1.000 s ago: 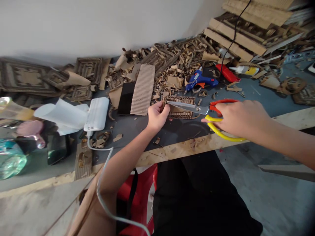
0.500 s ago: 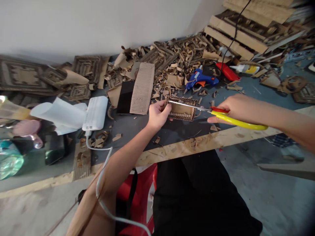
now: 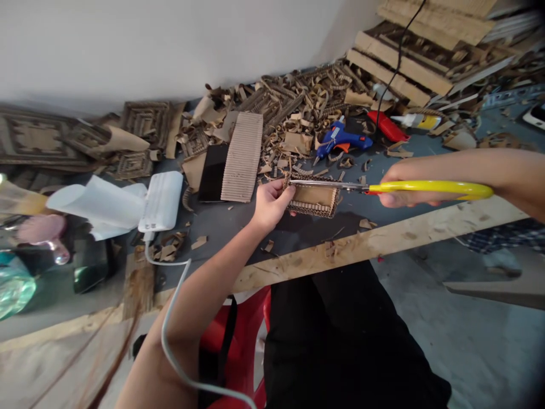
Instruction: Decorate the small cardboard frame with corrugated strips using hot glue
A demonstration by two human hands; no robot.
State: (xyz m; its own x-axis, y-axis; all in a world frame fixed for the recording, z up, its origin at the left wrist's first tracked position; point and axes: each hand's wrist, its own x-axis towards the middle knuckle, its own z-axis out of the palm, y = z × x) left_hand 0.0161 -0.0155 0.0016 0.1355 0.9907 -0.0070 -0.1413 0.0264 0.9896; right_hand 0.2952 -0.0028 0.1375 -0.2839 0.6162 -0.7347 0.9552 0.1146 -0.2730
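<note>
My left hand (image 3: 272, 203) pinches the left end of a small rectangular corrugated cardboard frame (image 3: 317, 210), holding it over the table. My right hand (image 3: 394, 184) grips scissors with yellow and red handles (image 3: 430, 187). Their metal blades reach left along the inner far side of the frame, with the tips close to my left thumb. Whether the blades touch the cardboard I cannot tell. Just beyond my left hand lies a ribbed cardboard sheet (image 3: 242, 156), partly over a flat black object (image 3: 210, 173).
A blue glue gun (image 3: 343, 139) and a red object (image 3: 388, 126) lie behind the frame, among heaped cardboard scraps (image 3: 293, 113). On the left are a white power bank (image 3: 160, 201) with its cable, white paper (image 3: 96, 204) and a pink hairbrush (image 3: 42, 232). Stacked cardboard pieces (image 3: 409, 62) stand back right.
My right hand has turned the scissors, so the yellow handle now points more level to the right and the blades lie closer together. My left hand keeps its hold on the frame.
</note>
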